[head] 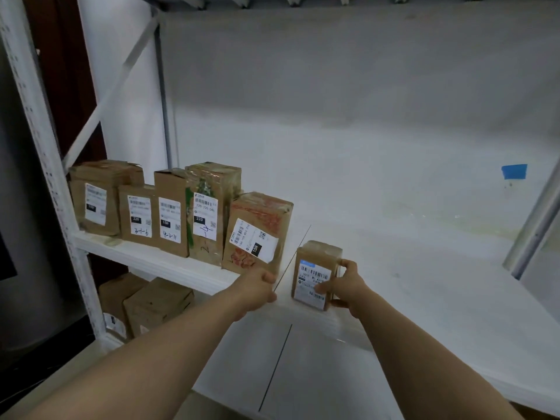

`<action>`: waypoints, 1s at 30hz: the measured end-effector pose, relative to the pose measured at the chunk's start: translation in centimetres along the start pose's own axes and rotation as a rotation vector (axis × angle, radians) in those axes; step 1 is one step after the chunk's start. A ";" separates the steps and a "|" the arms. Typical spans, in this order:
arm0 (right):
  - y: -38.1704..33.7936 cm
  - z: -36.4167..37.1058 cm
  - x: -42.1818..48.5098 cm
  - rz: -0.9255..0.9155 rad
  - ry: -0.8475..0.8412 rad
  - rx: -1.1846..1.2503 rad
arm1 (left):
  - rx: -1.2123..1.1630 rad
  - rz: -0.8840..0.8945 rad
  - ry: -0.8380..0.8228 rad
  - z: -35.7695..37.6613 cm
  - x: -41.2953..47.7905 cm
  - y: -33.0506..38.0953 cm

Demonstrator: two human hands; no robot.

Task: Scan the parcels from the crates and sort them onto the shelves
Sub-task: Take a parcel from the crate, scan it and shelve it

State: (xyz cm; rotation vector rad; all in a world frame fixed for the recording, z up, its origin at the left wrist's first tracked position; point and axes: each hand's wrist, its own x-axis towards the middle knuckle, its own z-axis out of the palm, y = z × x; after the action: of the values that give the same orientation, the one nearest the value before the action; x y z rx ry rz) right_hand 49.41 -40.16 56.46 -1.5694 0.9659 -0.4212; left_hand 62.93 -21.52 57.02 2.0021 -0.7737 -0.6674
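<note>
A small brown parcel (315, 268) with a white barcode label stands upright on the white shelf (424, 283). My right hand (345, 287) grips its right side, thumb on the label. To its left a larger parcel (257, 228) marked 15H leans to the right. My left hand (257, 287) is at that parcel's lower right corner with fingers curled; whether it holds the corner is unclear. Several more labelled parcels (169, 213) stand in a row at the shelf's left end.
White shelf uprights stand at the left (45, 165) and right (533, 225). A blue tape patch (514, 171) is on the back wall. More brown parcels (145, 304) sit on the lower shelf at left. The shelf's right half is bare.
</note>
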 end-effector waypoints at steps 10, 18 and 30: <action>-0.4 2.2 5.7 -0.086 -0.099 -0.069 | 0.243 0.020 -0.001 0.2 4.8 -1.4; -0.5 3.3 6.7 -0.038 -0.108 -0.129 | 0.222 0.004 0.055 -0.4 5.3 -2.0; 0.2 1.4 -0.5 0.020 0.019 -0.175 | 0.232 -0.001 0.056 0.6 -0.2 -2.6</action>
State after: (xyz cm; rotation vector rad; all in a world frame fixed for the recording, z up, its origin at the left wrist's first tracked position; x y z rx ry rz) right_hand 50.03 -38.91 56.02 -1.7142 1.0552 -0.3461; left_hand 63.11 -20.53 54.53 2.2207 -0.8484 -0.5397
